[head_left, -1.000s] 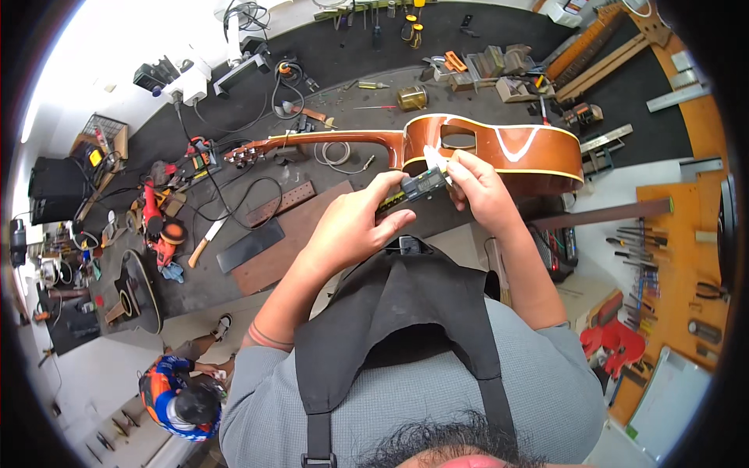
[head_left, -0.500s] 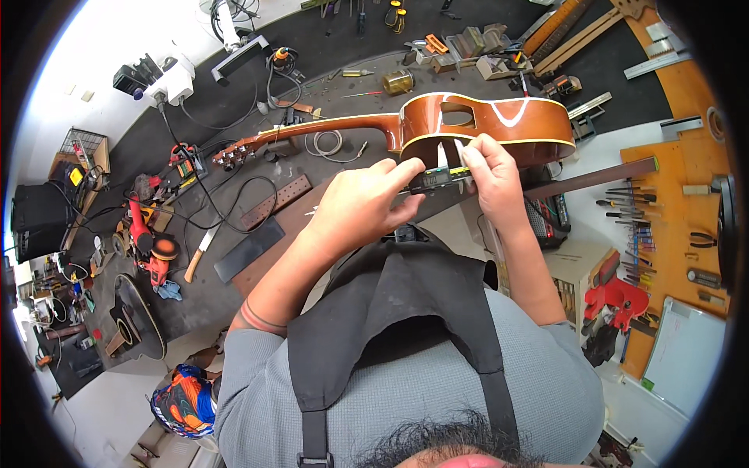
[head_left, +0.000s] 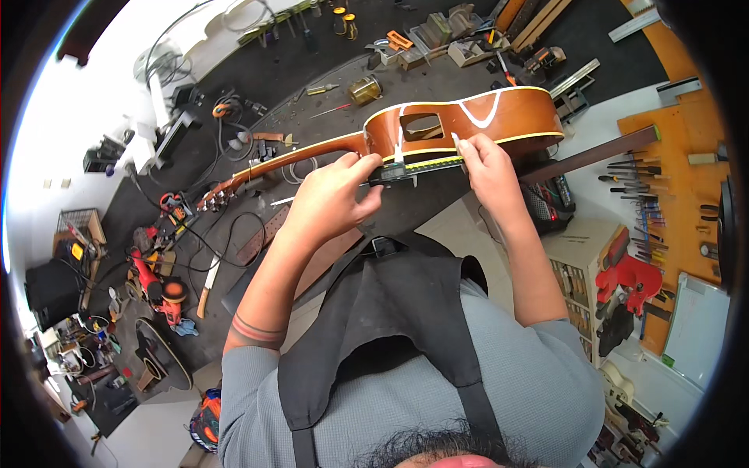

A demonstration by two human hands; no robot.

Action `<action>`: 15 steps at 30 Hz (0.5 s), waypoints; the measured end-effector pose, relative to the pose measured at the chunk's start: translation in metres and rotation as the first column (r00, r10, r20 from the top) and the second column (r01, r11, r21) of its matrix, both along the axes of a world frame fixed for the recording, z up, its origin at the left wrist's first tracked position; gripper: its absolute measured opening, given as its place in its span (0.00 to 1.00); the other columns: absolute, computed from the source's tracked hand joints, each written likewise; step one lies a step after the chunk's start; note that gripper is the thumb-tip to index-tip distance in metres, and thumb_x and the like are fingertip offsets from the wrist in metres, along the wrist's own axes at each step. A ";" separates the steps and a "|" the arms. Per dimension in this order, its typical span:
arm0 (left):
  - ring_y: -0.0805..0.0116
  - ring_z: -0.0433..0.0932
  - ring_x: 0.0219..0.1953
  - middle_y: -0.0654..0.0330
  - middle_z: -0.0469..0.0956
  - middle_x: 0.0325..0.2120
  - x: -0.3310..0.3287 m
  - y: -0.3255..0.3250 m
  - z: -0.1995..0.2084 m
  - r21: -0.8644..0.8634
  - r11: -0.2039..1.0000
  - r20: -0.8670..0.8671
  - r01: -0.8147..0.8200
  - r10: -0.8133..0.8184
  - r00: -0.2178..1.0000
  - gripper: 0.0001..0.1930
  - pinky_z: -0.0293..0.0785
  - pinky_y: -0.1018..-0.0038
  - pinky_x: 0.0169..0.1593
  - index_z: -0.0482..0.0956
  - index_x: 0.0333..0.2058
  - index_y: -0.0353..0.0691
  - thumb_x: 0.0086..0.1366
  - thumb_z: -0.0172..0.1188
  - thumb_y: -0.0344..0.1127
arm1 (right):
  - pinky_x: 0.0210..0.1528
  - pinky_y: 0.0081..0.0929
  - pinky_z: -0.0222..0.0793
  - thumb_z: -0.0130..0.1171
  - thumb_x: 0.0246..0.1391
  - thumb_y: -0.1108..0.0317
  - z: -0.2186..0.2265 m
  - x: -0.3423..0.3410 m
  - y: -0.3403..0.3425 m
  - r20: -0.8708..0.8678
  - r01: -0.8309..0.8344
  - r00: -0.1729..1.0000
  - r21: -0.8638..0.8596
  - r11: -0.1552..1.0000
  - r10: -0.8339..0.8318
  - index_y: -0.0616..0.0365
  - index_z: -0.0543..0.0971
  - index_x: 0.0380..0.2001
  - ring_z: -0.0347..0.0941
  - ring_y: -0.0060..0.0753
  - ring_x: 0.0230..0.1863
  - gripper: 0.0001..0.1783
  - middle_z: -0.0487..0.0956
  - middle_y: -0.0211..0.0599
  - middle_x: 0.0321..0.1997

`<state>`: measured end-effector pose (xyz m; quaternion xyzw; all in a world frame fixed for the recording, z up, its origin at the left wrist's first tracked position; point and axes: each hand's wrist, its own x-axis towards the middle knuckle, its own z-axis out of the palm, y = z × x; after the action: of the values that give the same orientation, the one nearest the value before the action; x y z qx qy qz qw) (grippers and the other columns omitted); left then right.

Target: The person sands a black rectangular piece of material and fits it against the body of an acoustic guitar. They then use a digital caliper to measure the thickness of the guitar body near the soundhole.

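Note:
My left hand (head_left: pixel 331 196) is closed around the display end of a digital caliper (head_left: pixel 434 164). Its dark beam with a yellow-green scale runs right to my right hand (head_left: pixel 491 168), whose thumb and fingers pinch the other end. Both pale jaws point away from me and stand wide apart. Just beyond them an acoustic guitar (head_left: pixel 511 117) lies on its side, glossy brown with cream edging. A squarish opening (head_left: pixel 422 127) is cut through its side, near the jaws. The guitar's neck (head_left: pixel 300 154) reaches left to the headstock. I cannot tell whether the jaws touch the body.
A glass jar (head_left: pixel 365 90) and a screwdriver lie behind the guitar. To the left are a wood-handled knife (head_left: pixel 208 287), black cables and a red power tool (head_left: pixel 148 277). A long dark board (head_left: pixel 593 165) juts out at right, near a tool panel and a red vise (head_left: pixel 630 277).
The caliper's jaws have spread much wider. My left hand has moved left along with the display end, while my right hand keeps hold of the other end. The whole view has turned slightly.

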<state>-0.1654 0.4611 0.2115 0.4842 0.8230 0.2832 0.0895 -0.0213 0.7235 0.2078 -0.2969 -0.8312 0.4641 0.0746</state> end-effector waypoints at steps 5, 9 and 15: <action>0.46 0.86 0.41 0.51 0.84 0.42 -0.016 0.030 -0.011 -0.064 0.996 0.115 -0.057 0.064 0.991 0.22 0.83 0.56 0.44 0.82 0.54 0.42 0.60 0.71 0.34 | 0.41 0.44 0.76 0.61 0.70 0.65 -0.016 -0.014 0.021 -0.089 -0.048 0.992 0.357 0.933 0.085 0.62 0.81 0.44 0.82 0.50 0.34 0.10 0.85 0.43 0.34; 0.46 0.85 0.40 0.51 0.83 0.41 -0.026 0.049 -0.012 -0.107 0.991 0.138 -0.086 0.100 0.985 0.22 0.82 0.57 0.44 0.82 0.53 0.39 0.59 0.71 0.31 | 0.49 0.42 0.72 0.67 0.63 0.67 -0.016 -0.023 0.035 -0.063 -0.210 0.951 0.587 0.782 0.303 0.56 0.83 0.46 0.78 0.44 0.47 0.10 0.82 0.38 0.42; 0.47 0.83 0.35 0.51 0.79 0.36 -0.031 0.059 -0.018 -0.101 0.991 0.136 -0.087 0.101 0.986 0.21 0.82 0.55 0.41 0.81 0.51 0.38 0.58 0.70 0.34 | 0.59 0.44 0.69 0.70 0.58 0.70 -0.023 -0.022 0.050 -0.045 -0.282 0.928 0.561 0.778 0.370 0.54 0.83 0.56 0.77 0.42 0.56 0.21 0.81 0.34 0.53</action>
<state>-0.1968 0.5202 0.1938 0.4188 0.8491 0.2811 0.1570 -0.0433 0.7734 0.1846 -0.0781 -0.9590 0.2353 0.1377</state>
